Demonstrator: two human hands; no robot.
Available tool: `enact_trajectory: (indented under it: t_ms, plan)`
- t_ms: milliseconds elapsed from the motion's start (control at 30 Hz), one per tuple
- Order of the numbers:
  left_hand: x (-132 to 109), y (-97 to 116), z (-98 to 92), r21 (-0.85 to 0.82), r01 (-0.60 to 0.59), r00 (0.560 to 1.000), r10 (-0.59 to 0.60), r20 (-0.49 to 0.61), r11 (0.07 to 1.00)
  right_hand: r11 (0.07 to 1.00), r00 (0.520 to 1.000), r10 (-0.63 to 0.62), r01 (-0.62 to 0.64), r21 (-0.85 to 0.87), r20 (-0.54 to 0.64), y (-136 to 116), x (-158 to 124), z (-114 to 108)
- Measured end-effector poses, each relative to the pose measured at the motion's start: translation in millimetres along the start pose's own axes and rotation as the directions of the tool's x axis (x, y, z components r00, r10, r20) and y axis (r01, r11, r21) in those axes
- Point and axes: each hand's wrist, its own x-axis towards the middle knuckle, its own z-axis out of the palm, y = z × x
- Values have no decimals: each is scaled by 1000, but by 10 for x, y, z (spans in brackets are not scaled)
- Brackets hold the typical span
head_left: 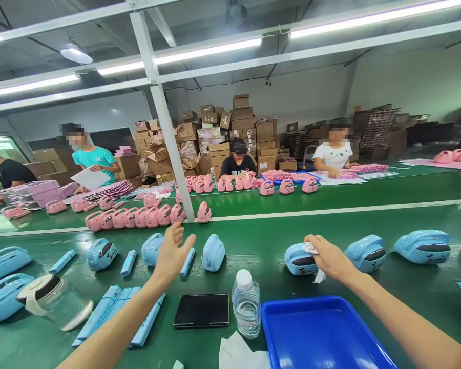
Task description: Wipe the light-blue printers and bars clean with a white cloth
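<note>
My left hand (173, 251) reaches out over the green bench, its fingers apart and nothing in them. Just behind it sits a light-blue plastic casing (151, 248), partly hidden by the hand; another blue casing (213, 253) stands upright to its right. A flat blue strip (187, 262) lies between them. My right hand (328, 254) pinches a white tissue (311, 248) at the top of a blue casing with a dark oval panel (300, 260). The tissue's loose end hangs below the fingers. Whether the fingers also grip the casing, I cannot tell.
In front are a blue tray (267, 328), a water bottle (246, 307), a black phone (202, 310) and tissues (238, 352). A glass jug (57, 302) lies left beside bundled blue strips (100, 312). A white post (171, 133) rises behind pink casings (140, 217). Several people work across.
</note>
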Motion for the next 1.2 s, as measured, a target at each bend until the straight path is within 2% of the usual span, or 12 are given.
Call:
enact_trajectory:
  t_ms: [100, 167, 233, 333, 533, 633, 700, 767, 833, 967, 1067, 1200]
  plan:
    - [-617, 531, -377, -96, -233, 971, 226, -77, 968, 999, 999, -43, 43, -11, -21, -272, -349, -414]
    - [-1226, 691, -393, -77, -298, 954, 294, -56, 951, 997, 997, -73, 74, 5, -24, -595, -655, -715]
    - [-1828, 720, -217, -285, -141, 980, 174, 95, 948, 993, 994, -109, 109, 40, -1, -1035, -961, -949]
    - [-2441, 676, 135, -539, 201, 920, 31, 391, 818, 981, 988, -130, 116, 152, 82, -1737, -1319, -1077]
    - [-2519, 696, 44, -589, 363, 863, -23, 504, 722, 838, 997, 73, -46, 543, -28, -2304, -1743, -819]
    - [-2520, 727, -125, -580, 360, 897, -100, 431, 731, 825, 983, 8, 97, 557, -183, -2384, -1937, -521]
    - [-2574, 732, -147, -576, 319, 924, -111, 366, 752, 834, 898, -306, 413, 367, -316, -2491, -2047, -303]
    - [-2634, 723, -120, -580, 286, 938, -100, 331, 762, 743, 715, -571, 659, 118, -404, -2603, -2109, -135]
    - [-2675, 698, -83, -574, 244, 954, -86, 289, 781, 694, 639, -619, 717, 62, -456, -2666, -2116, -45]
    - [-2694, 601, -53, -405, 116, 990, -73, 119, 907, 779, 858, -271, 461, 425, -436, -2591, -2084, 20]
    - [-2694, 542, -73, -399, 144, 988, -106, 116, 905, 776, 935, 68, 170, 608, -348, -2487, -2111, 98]
    - [-2689, 569, -136, -567, 213, 963, -75, 257, 796, 431, 974, 221, -141, 891, 47, -2480, -2186, 152]
